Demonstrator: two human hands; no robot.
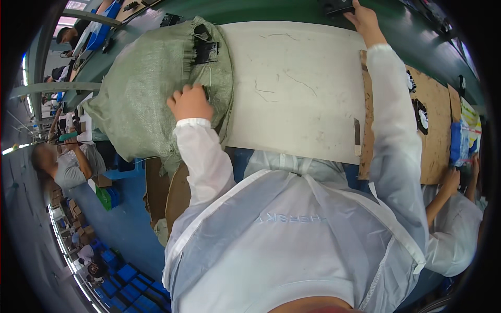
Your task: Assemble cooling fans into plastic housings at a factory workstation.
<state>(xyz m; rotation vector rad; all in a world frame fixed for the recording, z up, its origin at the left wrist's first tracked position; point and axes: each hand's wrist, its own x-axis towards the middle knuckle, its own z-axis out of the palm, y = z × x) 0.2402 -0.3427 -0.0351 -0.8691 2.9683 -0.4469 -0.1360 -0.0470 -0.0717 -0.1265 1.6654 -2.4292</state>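
Observation:
A pale green woven sack (pixel 143 78) bulges at the left of the work surface. Black parts (pixel 206 50) show in its mouth. My left hand (pixel 192 104) is at the sack's mouth with curled fingers, gripping the woven cloth; a bit of something dark shows beside its fingertips. My right arm reaches far forward to the top right. There my right hand (pixel 367 23) is closed on the edge of a black boxy part (pixel 336 6), which is partly cut off by the top of the view.
A white board (pixel 297 88) with loose dark threads lies before me. Cardboard (pixel 433 120) with black-and-white fan-like parts (pixel 421 116) is at right, where a co-worker in white (pixel 454 229) sits. The green bench (pixel 271 13) runs behind. An open carton (pixel 167 193) stands below the sack.

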